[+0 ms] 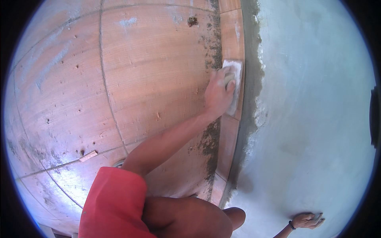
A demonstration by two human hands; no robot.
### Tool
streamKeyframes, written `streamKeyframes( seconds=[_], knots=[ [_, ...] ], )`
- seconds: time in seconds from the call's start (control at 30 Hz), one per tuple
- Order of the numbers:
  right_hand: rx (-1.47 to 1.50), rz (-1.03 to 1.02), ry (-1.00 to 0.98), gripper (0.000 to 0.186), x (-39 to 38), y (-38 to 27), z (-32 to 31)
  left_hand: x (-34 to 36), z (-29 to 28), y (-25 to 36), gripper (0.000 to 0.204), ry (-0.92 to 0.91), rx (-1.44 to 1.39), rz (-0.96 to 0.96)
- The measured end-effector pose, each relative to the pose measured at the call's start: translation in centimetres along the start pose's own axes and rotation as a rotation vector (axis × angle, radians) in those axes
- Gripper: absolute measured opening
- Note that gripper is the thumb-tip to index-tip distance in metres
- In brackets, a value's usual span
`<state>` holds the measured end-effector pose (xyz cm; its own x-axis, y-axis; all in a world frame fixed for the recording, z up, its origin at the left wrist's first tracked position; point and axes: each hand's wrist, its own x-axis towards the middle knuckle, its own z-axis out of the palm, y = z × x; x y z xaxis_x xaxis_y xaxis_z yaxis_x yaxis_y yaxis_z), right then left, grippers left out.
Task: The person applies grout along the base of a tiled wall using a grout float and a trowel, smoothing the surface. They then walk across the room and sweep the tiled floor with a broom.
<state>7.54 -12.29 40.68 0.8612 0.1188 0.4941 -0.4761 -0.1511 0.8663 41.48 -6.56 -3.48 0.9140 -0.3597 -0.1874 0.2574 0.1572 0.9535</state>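
Observation:
My left hand (219,90) is wrapped round the handle of a pale rectangular hand float (237,71), its flat face against the row of narrow skirting tiles (230,35) at the foot of the wall. Wet grey mortar (251,51) runs in a band along the tiles' wall-side edge. At the lower right, my right hand (307,220), with a dark bracelet at the wrist, rests against the pale plastered wall (313,111). Its fingers are stretched out and slightly bent, with nothing in them.
Large orange-brown floor tiles (158,51) spread over the left, with dark grout lines. Mortar crumbs (210,148) lie along the skirting, and a small tile offcut (88,156) sits farther left. My bent knee (190,218) and red clothing (113,202) fill the lower middle.

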Motion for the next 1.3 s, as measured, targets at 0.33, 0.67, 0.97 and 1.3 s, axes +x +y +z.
streamKeyframes(
  seconds=[0.33,0.67,0.97,1.3],
  knots=[
    [-0.049,-0.029,-0.029,0.043,-0.1,0.0,-0.3,14.1,2.9,4.7,0.036,0.018,0.124,-0.024],
    [-0.051,0.031,-0.163,0.044,0.4,1.1,-1.3,-16.5,2.4,1.4,0.046,-0.686,-0.055,0.033],
    [1.185,0.208,-1.06,0.017,-8.2,-18.9,-8.3,-14.2,-9.9,3.0,0.038,-0.433,-0.008,-0.478],
    [1.997,-0.18,-1.759,0.025,-11.4,-37.3,-9.4,-7.2,-23.4,13.7,0.04,-0.058,0.231,-0.272]
  ],
)
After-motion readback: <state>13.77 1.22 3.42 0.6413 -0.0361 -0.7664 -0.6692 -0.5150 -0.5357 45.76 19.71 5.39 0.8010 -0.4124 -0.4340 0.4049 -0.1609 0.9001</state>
